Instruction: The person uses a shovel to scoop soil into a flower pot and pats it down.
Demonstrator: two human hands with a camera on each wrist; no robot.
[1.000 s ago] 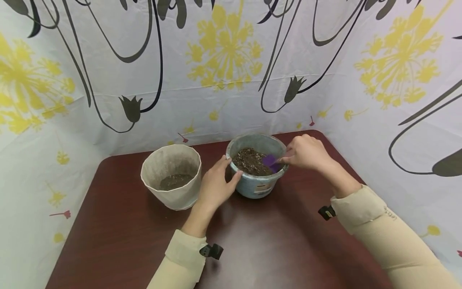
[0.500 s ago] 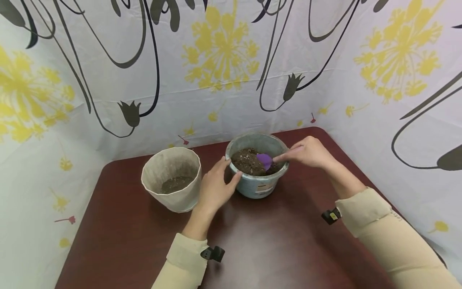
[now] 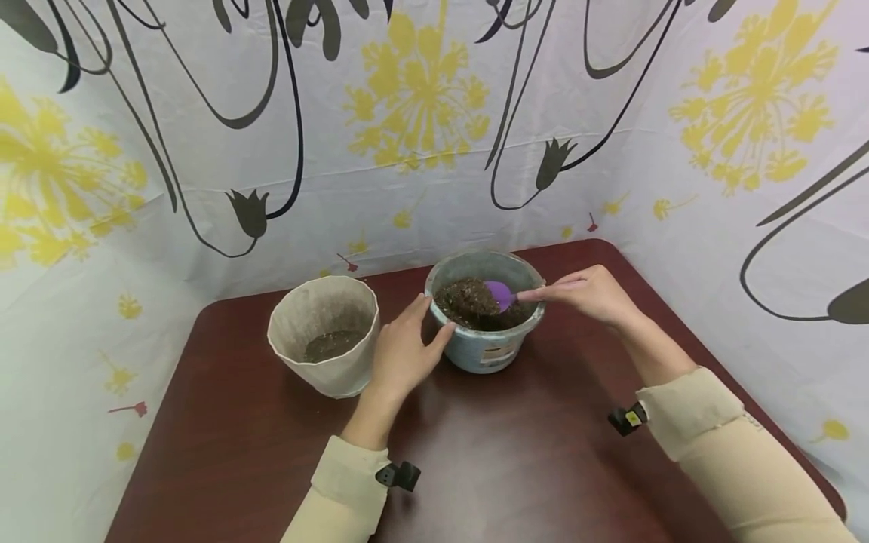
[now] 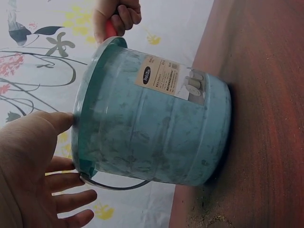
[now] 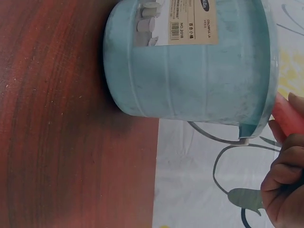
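Note:
A blue plastic bucket (image 3: pixel 478 351) with a paper label stands upright on the table, partly filled with dark soil (image 3: pixel 465 302). My left hand (image 3: pixel 400 348) rests at its left rim. In the left wrist view its thumb touches the rim and the other fingers spread loosely beside it. My right hand (image 3: pixel 596 294) grips the reddish handle of a small trowel (image 3: pixel 500 294) over the bucket's right rim. The trowel's purple blade is up against a heap of soil inside, its tip hidden by soil. In the right wrist view the curled fingers show around the red handle (image 5: pixel 287 116).
A whitish pot (image 3: pixel 292 335) with a wavy rim stands left of the bucket, with a little soil at its bottom. Both stand on a dark red table (image 3: pixel 224 422). A flower-printed cloth (image 3: pixel 380 204) hangs around the table's back and sides.
My right hand has tilted and shifted slightly right and down, with the handle now lying flatter. The purple blade moved left and up through the soil, which is now heaped. My left hand stayed put.

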